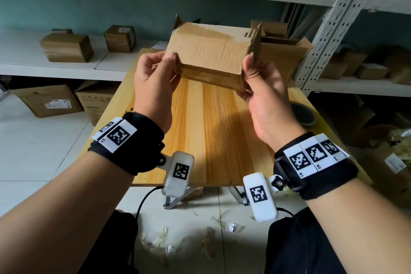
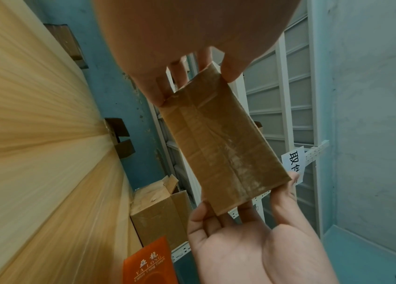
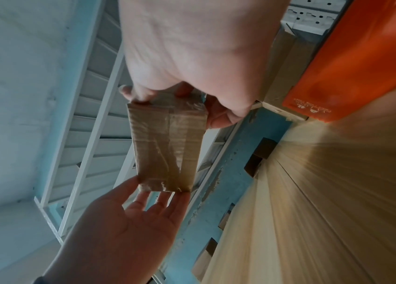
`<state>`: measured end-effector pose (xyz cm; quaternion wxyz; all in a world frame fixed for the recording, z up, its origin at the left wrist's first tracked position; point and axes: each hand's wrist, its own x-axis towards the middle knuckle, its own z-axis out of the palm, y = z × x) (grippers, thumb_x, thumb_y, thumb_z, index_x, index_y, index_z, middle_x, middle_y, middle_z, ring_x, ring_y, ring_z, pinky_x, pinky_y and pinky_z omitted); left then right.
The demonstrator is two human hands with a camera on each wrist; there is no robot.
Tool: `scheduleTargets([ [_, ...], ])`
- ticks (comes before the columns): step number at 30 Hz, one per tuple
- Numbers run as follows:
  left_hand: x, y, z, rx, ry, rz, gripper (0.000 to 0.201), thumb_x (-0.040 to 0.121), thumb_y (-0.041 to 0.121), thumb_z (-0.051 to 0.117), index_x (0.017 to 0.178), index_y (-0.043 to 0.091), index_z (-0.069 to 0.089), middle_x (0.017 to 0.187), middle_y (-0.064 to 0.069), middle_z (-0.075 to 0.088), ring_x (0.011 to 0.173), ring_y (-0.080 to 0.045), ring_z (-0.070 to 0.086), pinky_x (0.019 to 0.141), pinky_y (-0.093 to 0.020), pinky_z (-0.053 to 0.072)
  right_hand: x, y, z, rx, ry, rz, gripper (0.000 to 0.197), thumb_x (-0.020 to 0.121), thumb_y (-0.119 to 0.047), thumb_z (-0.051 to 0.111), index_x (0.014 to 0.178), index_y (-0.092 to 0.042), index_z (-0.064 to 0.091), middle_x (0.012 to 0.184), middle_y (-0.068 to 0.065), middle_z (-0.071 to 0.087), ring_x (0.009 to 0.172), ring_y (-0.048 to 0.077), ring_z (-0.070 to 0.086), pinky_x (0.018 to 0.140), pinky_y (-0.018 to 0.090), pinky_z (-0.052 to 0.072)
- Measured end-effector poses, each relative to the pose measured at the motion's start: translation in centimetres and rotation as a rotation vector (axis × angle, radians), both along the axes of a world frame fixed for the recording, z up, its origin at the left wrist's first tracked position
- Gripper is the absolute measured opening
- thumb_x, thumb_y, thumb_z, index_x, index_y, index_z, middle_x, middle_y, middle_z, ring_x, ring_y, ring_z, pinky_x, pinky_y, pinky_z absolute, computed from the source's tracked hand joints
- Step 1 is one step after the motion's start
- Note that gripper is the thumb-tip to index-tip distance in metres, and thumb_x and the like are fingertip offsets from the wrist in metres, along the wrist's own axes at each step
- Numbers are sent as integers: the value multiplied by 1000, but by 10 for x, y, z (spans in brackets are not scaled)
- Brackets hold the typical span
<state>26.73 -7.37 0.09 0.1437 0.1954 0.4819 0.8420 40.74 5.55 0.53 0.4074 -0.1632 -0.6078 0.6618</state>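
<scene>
The cardboard box [image 1: 206,51] is held above the counter's [image 1: 200,140] far end. Fingers of the left hand [image 1: 153,87] pinch its left end, and those of the right hand [image 1: 264,95] curl round its right. Gripping the corners, not the loose flaps [image 1: 256,38], should keep it steady.

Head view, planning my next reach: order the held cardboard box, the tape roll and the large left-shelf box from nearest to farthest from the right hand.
1. cardboard box: gripped by the right hand at its right end.
2. tape roll: on the table, right edge.
3. left-shelf box: far left, beyond the table.
</scene>
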Motion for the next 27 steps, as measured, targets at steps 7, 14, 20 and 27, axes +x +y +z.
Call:
scheduleTargets([
  [7,3,-1,-1,-17,76,30,9,101,14,65,99,19,59,99,-1,66,96,-15,64,101,-39,54,3,-7,1,-16,-84,-19,10,98,-50,68,99,-40,70,124,6,71,120,27,66,109,51,54],
  [14,16,1,-4,-1,247,6,8,101,15,65,103,17,58,117,-6,69,106,-14,66,91,-25,54,6,-6,1,-8,-115,-89,11,104,-49,60,99,-42,53,109,-9,64,112,18,65,106,44,56],
  [20,17,3,-3,-38,193,23,9,98,25,66,100,20,59,110,0,69,104,-15,66,96,-34,54,4,-2,-3,157,-132,-174,13,105,-48,59,105,-37,51,99,-15,62,86,-4,61,92,31,57],
  [27,25,1,-2,-41,260,10,40,109,15,56,149,16,55,133,0,70,115,-1,67,85,-13,53,-3,-3,-4,186,-116,-270,36,107,-53,47,130,-25,45,114,-8,60,85,7,65,74,20,57],
])
